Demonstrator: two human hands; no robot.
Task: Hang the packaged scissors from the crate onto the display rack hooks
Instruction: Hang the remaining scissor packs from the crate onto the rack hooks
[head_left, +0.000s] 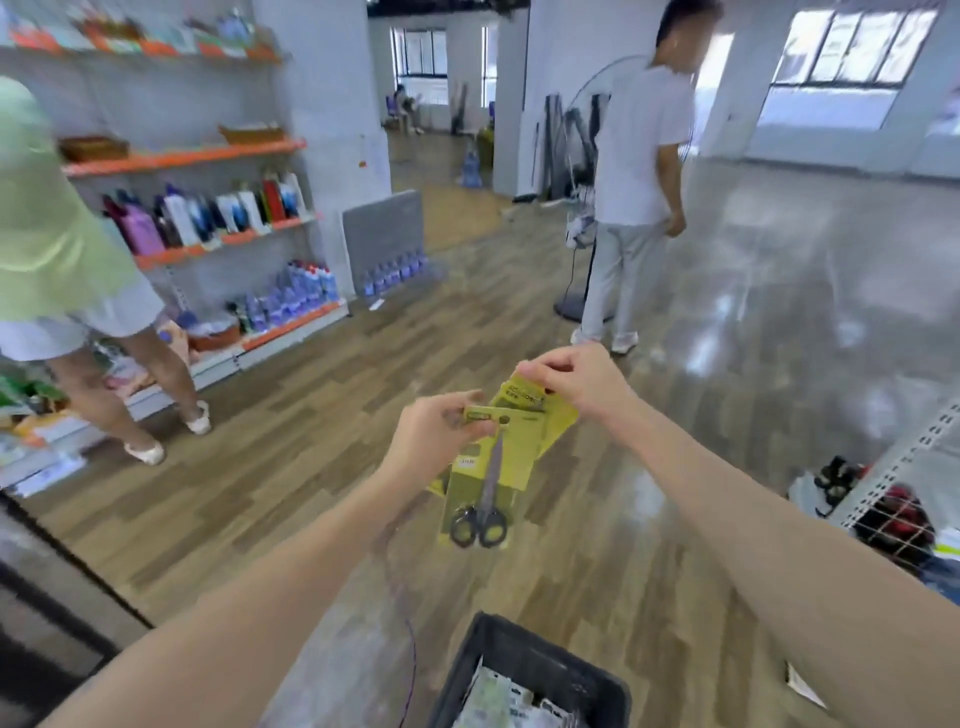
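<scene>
Yellow card backs mark the packaged scissors (485, 480), a small bunch held up at chest height between the person's two hands, above the wooden floor (260, 467). At least three packs overlap in a fan; the exact count is hidden by the overlap. Only the front pack shows its scissors clearly: one pair, black handles down. The left hand (434, 434) has its grip closed on the top edge of the front pack, thumb and fingers pinching the card. The right hand (574, 382) pinches the top of the rear packs, fingers curled round them. Below, at the frame's bottom edge, stands one black crate (519, 654) with more packaged goods inside. Orange-edged shelves (208, 156) stand at the left, and two other people stand nearby.
</scene>
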